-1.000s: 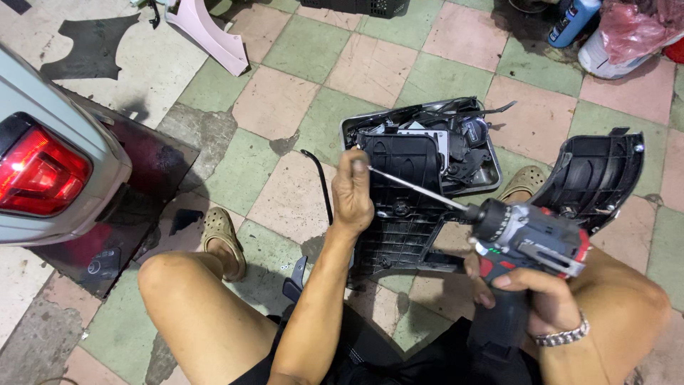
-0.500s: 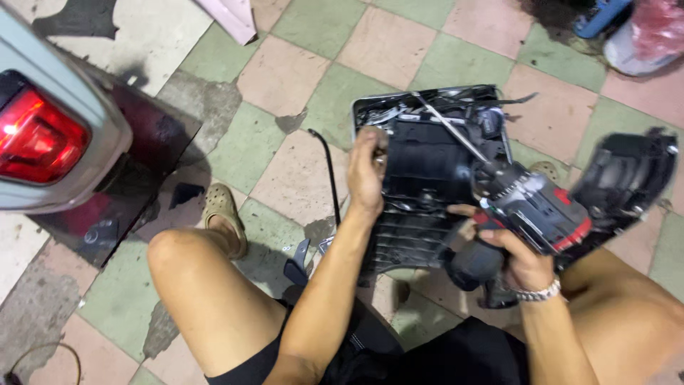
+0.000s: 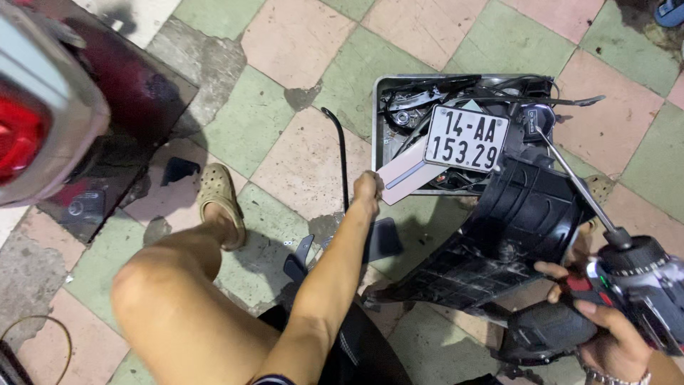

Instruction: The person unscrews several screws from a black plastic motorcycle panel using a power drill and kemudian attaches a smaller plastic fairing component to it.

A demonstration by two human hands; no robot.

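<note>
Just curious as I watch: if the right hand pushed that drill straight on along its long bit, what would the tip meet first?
The right hand holds the drill, whose bit points up toward the black plastic part beside the white plate. The tip looks already at or very near that part, so it would probably meet it first; depth is unclear.

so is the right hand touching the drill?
Touching. The head view shows the right hand wrapped around the grip of the cordless drill, fingers curled onto its body.

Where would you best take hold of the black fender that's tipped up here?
Probably by its near left edge, from the left, where the left hand already holds the black fender. The panel is tilted up, its plate faces the camera, and the drill in the right hand takes up the right side.
</note>
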